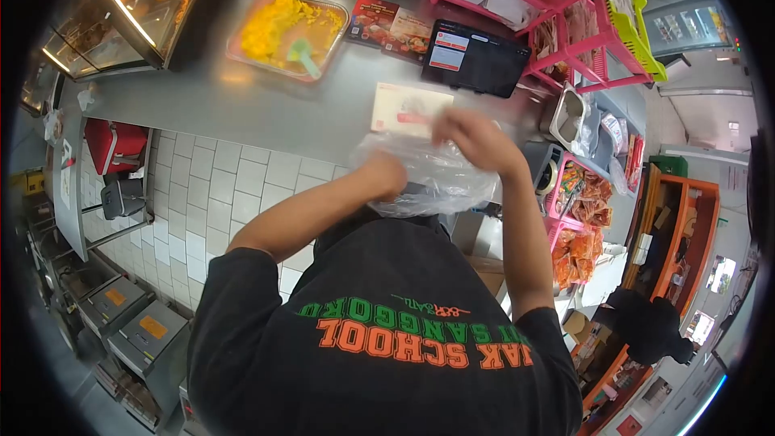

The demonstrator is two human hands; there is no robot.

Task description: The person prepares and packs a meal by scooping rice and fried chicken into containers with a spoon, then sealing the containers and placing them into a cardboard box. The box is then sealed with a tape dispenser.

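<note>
Ideally, thin film is handled with light tension, so the left hand [386, 175] should steady the clear plastic bag [442, 183] while the right hand [471, 136] eases its folds apart without tearing. The left is curled closed, apparently gripping the bag's side; the right arches above it, fingers bent and blurred, and whether they pinch film cannot be told. The bag sits at waist height by the edge of the steel counter [186, 98]. Just beyond lies a white printed box [410, 109], then a tablet [476, 60] and a shallow tray [270, 69] of yellow food.
</note>
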